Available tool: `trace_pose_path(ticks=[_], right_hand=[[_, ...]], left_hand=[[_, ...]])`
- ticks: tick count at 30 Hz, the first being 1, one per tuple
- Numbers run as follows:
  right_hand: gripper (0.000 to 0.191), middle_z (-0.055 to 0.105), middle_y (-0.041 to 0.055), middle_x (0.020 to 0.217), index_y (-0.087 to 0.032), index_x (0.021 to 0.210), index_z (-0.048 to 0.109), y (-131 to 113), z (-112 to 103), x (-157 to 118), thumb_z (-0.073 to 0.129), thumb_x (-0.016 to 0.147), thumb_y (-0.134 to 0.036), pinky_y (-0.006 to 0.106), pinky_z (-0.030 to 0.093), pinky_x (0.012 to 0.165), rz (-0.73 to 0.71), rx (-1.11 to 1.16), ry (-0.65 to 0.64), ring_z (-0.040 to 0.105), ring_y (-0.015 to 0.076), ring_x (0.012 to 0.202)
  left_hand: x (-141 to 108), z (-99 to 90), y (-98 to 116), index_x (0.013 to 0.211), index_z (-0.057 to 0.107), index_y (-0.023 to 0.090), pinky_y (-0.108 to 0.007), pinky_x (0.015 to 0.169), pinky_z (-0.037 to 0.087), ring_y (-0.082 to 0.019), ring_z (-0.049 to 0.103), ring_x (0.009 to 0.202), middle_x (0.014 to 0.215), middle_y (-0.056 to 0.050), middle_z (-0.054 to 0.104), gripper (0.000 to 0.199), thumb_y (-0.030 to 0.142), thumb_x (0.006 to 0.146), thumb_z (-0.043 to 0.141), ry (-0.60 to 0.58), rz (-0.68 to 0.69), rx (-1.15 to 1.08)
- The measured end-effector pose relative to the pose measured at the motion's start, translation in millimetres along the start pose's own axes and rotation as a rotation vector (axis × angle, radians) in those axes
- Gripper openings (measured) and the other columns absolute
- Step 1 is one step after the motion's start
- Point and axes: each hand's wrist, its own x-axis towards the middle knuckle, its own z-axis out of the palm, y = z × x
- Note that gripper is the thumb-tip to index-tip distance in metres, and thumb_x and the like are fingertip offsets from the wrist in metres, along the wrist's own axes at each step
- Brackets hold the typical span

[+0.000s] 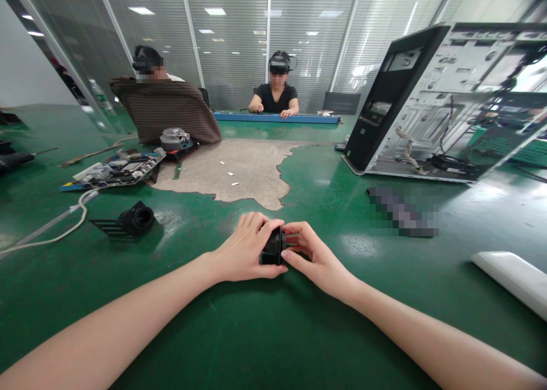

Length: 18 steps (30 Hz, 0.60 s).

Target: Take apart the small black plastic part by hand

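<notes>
Both my hands meet at the middle of the green table [273, 333] around a small black plastic part [274, 246]. My left hand [245, 250] wraps over its left side with fingers curled on top. My right hand [310, 254] pinches its right side with thumb and fingertips. Most of the part is hidden between my fingers, so its shape is unclear. It rests on or just above the tabletop.
An opened computer case [431, 105] stands at the right. A black duct-like part [132, 219], a white cable [64, 228], a circuit board [115, 171] and a cooler [175, 140] lie at the left. A white object [513, 276] lies at the right edge. Two people sit at the far side.
</notes>
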Motion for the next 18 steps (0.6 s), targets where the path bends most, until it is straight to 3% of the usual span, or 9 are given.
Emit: trace_pose_path(ticks=[14, 18], right_hand=[[0.018, 0.048, 0.0020, 0.101, -0.024, 0.096, 0.046, 0.7, -0.2, -2.0, 0.053, 0.080, -0.019, 0.033, 0.048, 0.084, -0.043, -0.045, 0.018, 0.053, 0.0152, 0.096], [0.027, 0.049, 0.0028, 0.103, -0.024, 0.103, 0.042, -0.1, 0.5, -1.0, 0.054, 0.079, -0.017, 0.033, 0.049, 0.083, -0.009, -0.031, 0.016, 0.054, 0.0153, 0.097]], left_hand=[[0.3, 0.6, 0.5, 0.121, 0.035, 0.016, -0.040, 0.080, 0.033, -0.025, 0.039, 0.092, 0.101, -0.010, 0.042, 0.069, 0.055, 0.068, 0.055, -0.005, -0.014, -0.001], [0.4, 0.5, -0.1, 0.121, 0.034, 0.016, -0.040, 0.080, 0.033, -0.025, 0.039, 0.092, 0.102, -0.010, 0.042, 0.070, 0.055, 0.068, 0.056, -0.011, -0.016, 0.001]])
